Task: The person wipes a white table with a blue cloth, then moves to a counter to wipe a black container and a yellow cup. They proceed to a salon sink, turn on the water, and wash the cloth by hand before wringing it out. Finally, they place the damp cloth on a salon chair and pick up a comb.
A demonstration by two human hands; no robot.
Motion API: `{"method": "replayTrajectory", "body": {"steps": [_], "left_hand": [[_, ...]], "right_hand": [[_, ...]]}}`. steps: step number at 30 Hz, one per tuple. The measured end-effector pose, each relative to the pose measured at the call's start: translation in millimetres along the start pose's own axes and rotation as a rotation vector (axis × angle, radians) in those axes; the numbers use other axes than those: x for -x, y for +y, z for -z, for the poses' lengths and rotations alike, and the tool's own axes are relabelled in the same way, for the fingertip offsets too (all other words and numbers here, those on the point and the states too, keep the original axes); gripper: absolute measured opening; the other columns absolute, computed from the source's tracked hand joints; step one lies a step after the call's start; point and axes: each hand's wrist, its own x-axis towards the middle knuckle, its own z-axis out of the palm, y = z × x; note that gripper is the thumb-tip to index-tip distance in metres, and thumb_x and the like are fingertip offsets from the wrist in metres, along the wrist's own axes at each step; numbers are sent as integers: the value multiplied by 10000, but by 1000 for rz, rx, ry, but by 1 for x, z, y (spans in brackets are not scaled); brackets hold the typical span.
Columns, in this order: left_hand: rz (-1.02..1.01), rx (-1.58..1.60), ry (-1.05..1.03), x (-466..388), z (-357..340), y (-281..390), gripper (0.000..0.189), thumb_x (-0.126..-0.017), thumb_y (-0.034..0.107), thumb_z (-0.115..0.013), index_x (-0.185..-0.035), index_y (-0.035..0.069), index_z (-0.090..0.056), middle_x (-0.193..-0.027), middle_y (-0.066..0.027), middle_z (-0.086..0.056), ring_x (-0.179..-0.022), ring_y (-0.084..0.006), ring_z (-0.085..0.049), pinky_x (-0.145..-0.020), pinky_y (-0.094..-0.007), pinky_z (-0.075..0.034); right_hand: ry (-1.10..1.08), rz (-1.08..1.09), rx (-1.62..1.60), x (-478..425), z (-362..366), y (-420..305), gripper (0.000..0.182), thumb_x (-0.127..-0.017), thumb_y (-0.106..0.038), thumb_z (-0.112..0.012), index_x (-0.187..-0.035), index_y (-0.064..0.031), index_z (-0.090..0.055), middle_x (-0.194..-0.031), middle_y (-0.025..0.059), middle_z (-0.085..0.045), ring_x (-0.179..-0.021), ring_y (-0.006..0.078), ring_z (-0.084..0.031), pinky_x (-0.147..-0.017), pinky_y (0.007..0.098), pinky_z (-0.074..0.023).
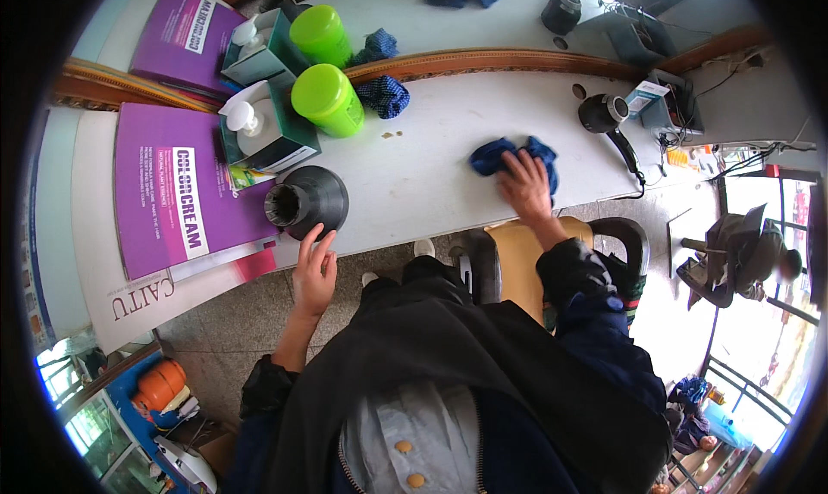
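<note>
My right hand presses down on a crumpled dark blue cloth on the white countertop. Part of the cloth bunches out past my fingers; the hand looks slightly blurred. At the counter's front edge, my left hand has its fingers apart and holds nothing. Its fingertips meet the lower edge of a black hair dryer diffuser in this view; whether they touch it I cannot tell. The diffuser stands with its narrow, ribbed opening upward, beside a purple hair colour book.
Behind the diffuser are a box with a white pump bottle, a green canister and a blue patterned cloth, before a mirror. A black hair dryer lies rightward, its cord over the edge. A tan-seated chair stands under my right arm.
</note>
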Motion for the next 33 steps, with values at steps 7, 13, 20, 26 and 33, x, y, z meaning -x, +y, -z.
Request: {"method": "replayTrajectory", "body": {"steps": [7, 13, 20, 26, 33], "left_hand": [[40, 12, -21, -7, -14, 5, 363, -811, -9, -541, -1160, 89, -555, -1227, -89, -490, -764, -169, -610, -671, -272, -497], [126, 1, -21, 11, -4, -7, 314, -818, 39, -548, -1127, 95, -567, -1204, -70, -508, -743, -203, -616, -657, -298, -491], [177, 82, 131, 59, 8, -27, 276, -815, -1, -554, -1082, 52, -595, -1174, -97, -526, -813, -181, -609, -664, -263, -509], [136, 87, 277, 121, 31, -40, 266, -811, 15, -563, -1068, 70, -604, -1153, -96, -541, -824, -207, -611, -670, -287, -513], [210, 120, 398, 259, 93, -86, 359, -825, 43, -562, -1179, 95, -528, -1201, -104, -507, -867, -216, -612, -710, -304, -507]], "right_hand": [[-28, -305, 304, 27, 33, 117, 401, -766, -292, -577, -1134, -135, -553, -1325, 75, -403, -1248, 302, -300, -999, 500, -241], [-39, -900, 417, 60, 20, 165, 516, -769, -436, -568, -1224, -209, -480, -1245, 112, -457, -1189, 340, -360, -843, 568, -386], [7, -795, 378, 31, -19, 42, 452, -682, -302, -624, -1118, -233, -522, -1004, 118, -495, -1020, 353, -451, -669, 529, -457], [-15, -324, 16, 4, -20, -160, 433, -650, -203, -632, -1075, -166, -558, -1001, 112, -488, -1000, 350, -438, -782, 483, -436], [-174, -49, -577, 1, -28, -371, 386, -688, -201, -642, -1064, -124, -606, -993, 126, -582, -939, 300, -543, -825, 400, -439]]}}
